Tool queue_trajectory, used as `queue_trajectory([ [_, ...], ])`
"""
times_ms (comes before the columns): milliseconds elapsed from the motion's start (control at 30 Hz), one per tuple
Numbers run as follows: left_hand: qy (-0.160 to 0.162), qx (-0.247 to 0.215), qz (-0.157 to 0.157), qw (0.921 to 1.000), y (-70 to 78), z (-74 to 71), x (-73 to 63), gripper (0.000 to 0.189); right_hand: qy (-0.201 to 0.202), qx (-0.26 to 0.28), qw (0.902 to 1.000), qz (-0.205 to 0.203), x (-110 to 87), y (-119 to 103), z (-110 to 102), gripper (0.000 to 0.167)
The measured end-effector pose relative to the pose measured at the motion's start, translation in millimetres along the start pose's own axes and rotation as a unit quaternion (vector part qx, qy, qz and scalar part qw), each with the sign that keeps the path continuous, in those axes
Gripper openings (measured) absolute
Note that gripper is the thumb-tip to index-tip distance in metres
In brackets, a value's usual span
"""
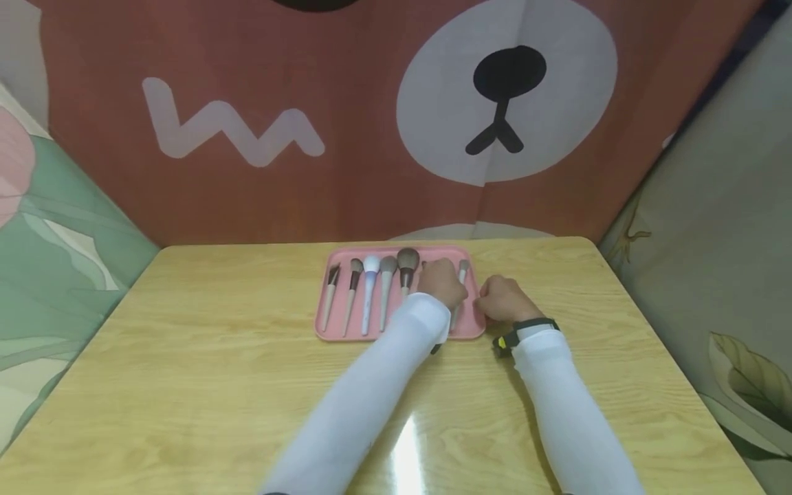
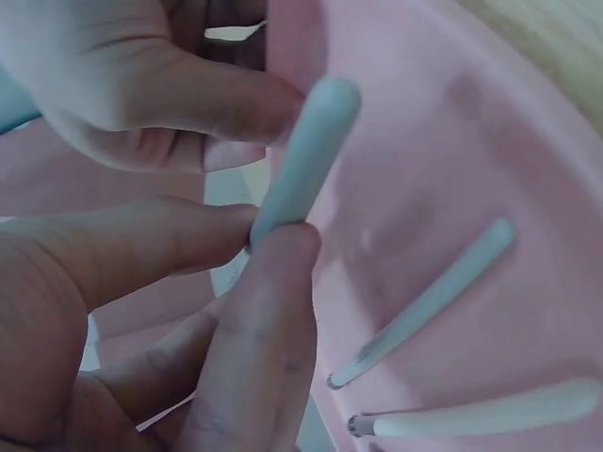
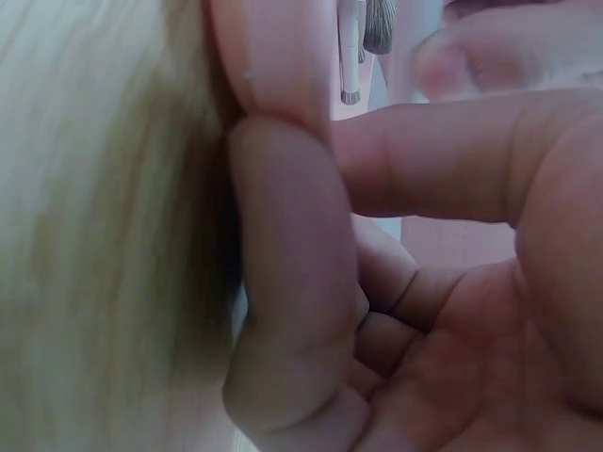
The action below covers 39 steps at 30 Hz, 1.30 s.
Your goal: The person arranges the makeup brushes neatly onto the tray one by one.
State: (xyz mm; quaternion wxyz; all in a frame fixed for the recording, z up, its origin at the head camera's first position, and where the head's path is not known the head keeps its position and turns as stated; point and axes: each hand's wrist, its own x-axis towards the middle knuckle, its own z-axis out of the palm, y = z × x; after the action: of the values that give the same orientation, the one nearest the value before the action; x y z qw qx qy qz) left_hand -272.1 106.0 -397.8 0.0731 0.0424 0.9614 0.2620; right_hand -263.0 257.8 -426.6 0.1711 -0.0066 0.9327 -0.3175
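Observation:
My left hand [image 1: 442, 283] reaches over the right half of a pink tray [image 1: 475, 327], pinching the pale handle of a makeup brush [image 2: 313, 151] between thumb and fingers. The handle's rounded end points up in the left wrist view; its bristle end is hidden by the hand. At the tray's right edge, my right hand [image 1: 509, 300] grips the rim between thumb and index finger, as the right wrist view shows. A slim makeup brush [image 1: 463, 269] lies between the two hands. Left of my left hand is a large fluffy brush [image 1: 408, 260].
More makeup brushes lie side by side in the tray, among them a white-headed brush [image 1: 371, 265] and a dark angled brush [image 1: 333, 276]. The tray is on a wooden table [image 1: 216, 357], near its back edge. A brown bear-print cloth [image 1: 346, 199] hangs behind.

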Motion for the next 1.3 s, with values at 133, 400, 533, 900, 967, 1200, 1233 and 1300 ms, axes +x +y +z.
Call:
queue_trajectory([
  [133, 0.0, 0.051, 0.015, 0.9986, 5.0, 5.6, 9.2, 0.011, -0.002, 0.005, 0.9999, 0.009, 0.0, 1, -2, 0.028],
  [400, -0.004, 0.165, 0.033, 0.9858, 13.7, 10.6, 20.3, 0.017, -0.001, -0.003, 0.9999, 0.013, 0.7, 0, -3, 0.031],
  [533, -0.005, 0.18, 0.013, 0.9836, 13.8, 14.9, 21.1, 0.015, -0.005, -0.004, 0.9999, 0.014, 1.5, 1, -3, 0.031],
  [900, 0.013, 0.119, -0.037, 0.9921, 15.1, 16.7, 15.9, 0.012, 0.003, -0.005, 1.0, 0.001, 0.6, -3, -5, 0.029],
  [967, 0.013, 0.126, -0.036, 0.9913, 14.7, 16.8, 16.0, 0.013, 0.003, -0.003, 1.0, 0.001, 0.4, -3, -4, 0.028],
  [1200, 0.014, 0.143, -0.022, 0.9894, 10.8, 19.0, 17.2, 0.017, 0.0, -0.002, 1.0, 0.003, 0.5, -3, -2, 0.027],
  [1233, 0.014, 0.145, -0.02, 0.9891, 10.3, 19.7, 17.4, 0.017, -0.001, -0.002, 1.0, 0.003, 0.7, -3, -2, 0.027],
  [1300, 0.017, 0.151, -0.015, 0.9882, 9.1, 20.8, 17.6, 0.017, 0.0, -0.003, 1.0, 0.003, 1.0, -2, -1, 0.027],
])
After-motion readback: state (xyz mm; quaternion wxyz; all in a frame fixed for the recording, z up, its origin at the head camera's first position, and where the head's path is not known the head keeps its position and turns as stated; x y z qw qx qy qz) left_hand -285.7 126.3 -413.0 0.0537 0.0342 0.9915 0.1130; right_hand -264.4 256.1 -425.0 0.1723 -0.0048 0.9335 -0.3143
